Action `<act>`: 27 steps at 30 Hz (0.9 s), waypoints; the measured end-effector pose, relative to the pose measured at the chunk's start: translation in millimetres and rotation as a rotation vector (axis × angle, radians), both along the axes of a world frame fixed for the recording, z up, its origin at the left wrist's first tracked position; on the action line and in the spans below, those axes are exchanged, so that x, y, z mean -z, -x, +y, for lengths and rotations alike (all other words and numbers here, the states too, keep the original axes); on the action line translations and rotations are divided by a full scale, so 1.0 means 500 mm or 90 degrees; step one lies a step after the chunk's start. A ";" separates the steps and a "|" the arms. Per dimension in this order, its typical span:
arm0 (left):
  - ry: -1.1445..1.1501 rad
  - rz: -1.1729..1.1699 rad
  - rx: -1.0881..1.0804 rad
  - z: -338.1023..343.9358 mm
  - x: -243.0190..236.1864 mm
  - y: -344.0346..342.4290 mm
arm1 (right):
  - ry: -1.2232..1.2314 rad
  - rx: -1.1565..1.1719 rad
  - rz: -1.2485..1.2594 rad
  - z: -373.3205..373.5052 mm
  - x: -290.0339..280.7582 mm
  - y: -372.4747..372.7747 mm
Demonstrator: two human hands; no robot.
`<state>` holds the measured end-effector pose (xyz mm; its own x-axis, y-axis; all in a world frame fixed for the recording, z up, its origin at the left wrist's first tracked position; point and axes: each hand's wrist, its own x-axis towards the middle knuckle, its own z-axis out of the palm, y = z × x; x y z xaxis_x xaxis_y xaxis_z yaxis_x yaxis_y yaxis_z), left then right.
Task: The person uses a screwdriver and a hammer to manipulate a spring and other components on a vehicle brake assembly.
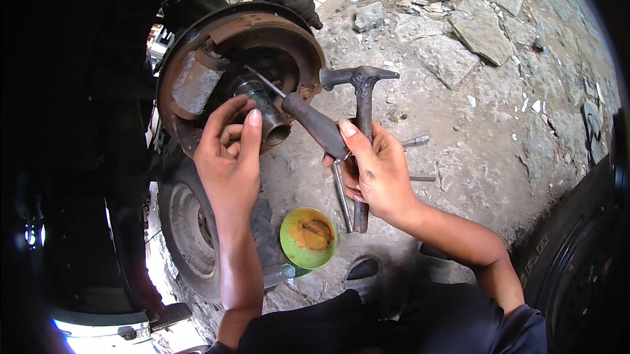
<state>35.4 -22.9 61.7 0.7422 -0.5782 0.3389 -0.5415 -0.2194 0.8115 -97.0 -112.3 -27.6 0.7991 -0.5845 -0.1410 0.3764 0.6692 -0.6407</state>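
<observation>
My right hand [377, 173] grips two tools together: a hammer [363, 108], held upright with its head at the top, and a screwdriver [315, 123] with a dark handle. The screwdriver's blade slants up and left, its tip at the inner part of a greasy axle spindle [272, 121]. Beside the spindle, my left hand [230, 150] has its fingers curled and thumb close to the index finger; anything between them is hidden. Around the spindle sits a rusty brake backing plate [172, 59], with a curved brake shoe [197, 83] on its left side.
Below lie a green bowl [286, 242] with orange-brown residue, a clear cup [279, 275] and a wheel [190, 223]. Metal tools, including a socket wrench [417, 141], lie behind my right hand. Stone slabs [482, 32] cover the upper right; a tyre [571, 249] stands at right.
</observation>
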 end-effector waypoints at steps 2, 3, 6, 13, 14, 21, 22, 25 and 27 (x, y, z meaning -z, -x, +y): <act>-0.047 -0.051 -0.019 -0.008 0.000 -0.011 | -0.024 -0.001 -0.016 0.001 0.004 -0.011; -0.055 -0.062 -0.016 -0.006 0.004 -0.020 | -0.035 0.003 -0.006 0.002 0.003 -0.015; -0.065 -0.089 -0.033 -0.003 0.009 -0.025 | -0.059 -0.007 -0.001 0.001 0.001 -0.017; -0.099 -0.214 -0.044 -0.023 0.003 -0.037 | -0.080 -0.004 0.026 0.003 -0.001 -0.009; -0.104 -0.238 -0.041 -0.025 0.001 -0.038 | -0.071 -0.006 0.026 0.004 0.002 0.002; -0.114 -0.295 -0.034 -0.022 0.008 -0.051 | -0.039 -0.020 0.062 0.012 -0.009 0.056; -0.113 -0.288 -0.036 -0.020 0.007 -0.050 | -0.033 -0.019 0.065 0.014 -0.009 0.058; -0.089 -0.241 -0.043 -0.021 0.005 -0.042 | -0.013 -0.009 0.030 0.017 -0.007 0.060; -0.050 -0.174 -0.060 -0.022 0.010 -0.035 | -0.033 -0.017 0.021 0.009 -0.011 0.051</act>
<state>52.8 -33.8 56.5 0.6810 -0.5431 0.4912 -0.7122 -0.3350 0.6169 -122.5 -107.6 -22.2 0.8084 -0.5549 -0.1963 0.3379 0.7107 -0.6171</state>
